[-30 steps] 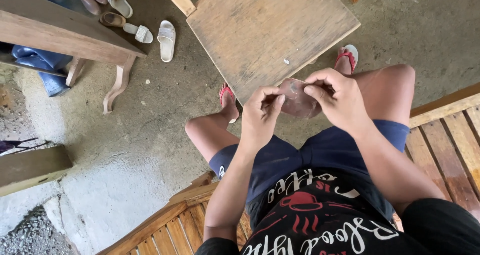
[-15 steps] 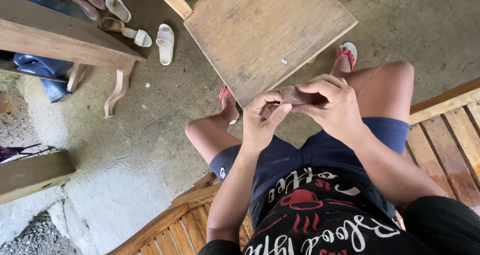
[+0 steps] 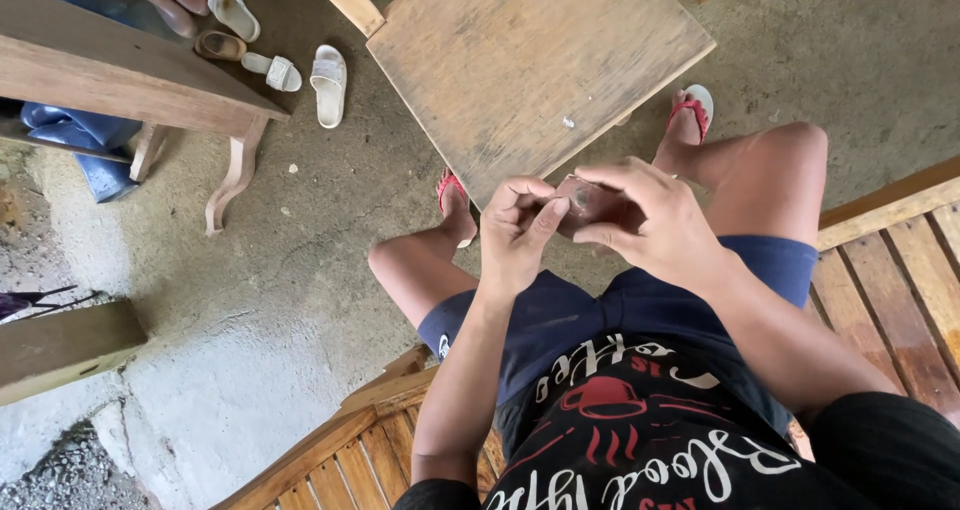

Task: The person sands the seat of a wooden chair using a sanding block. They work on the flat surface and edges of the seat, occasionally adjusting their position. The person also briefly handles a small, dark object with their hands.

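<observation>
A small flat brownish piece (image 3: 588,198) is held in front of the body, above the knees and over the near corner of a low wooden table (image 3: 520,60). It is pinched by the right hand (image 3: 660,225), whose thumb lies below and whose fingers are curled over the top; most of the piece is hidden under those fingers, so its exact kind cannot be told. The left hand (image 3: 515,230) is closed at the piece's left end, fingertips bent in against it, the thumb laid toward its edge. Whether the left fingers actually grip or only press is not shown clearly.

The visible part of the piece is seen to run roughly left to right, its long axis lying across the body between the two hands. It sits closer into the right hand; the left meets only its exposed end. Both hands are level and touching or nearly touching each other.

No package, label or sign is seen on the table or floor. A tiny pale speck (image 3: 568,123) is noted on the tabletop, well apart from the hands. Pale sandals (image 3: 328,85) lie on the concrete floor at upper left, beside a wooden bench leg (image 3: 232,175). Red flip-flops (image 3: 692,110) are worn on the feet under the table. White lettering and a red graphic are printed on the black shirt (image 3: 660,440).
</observation>
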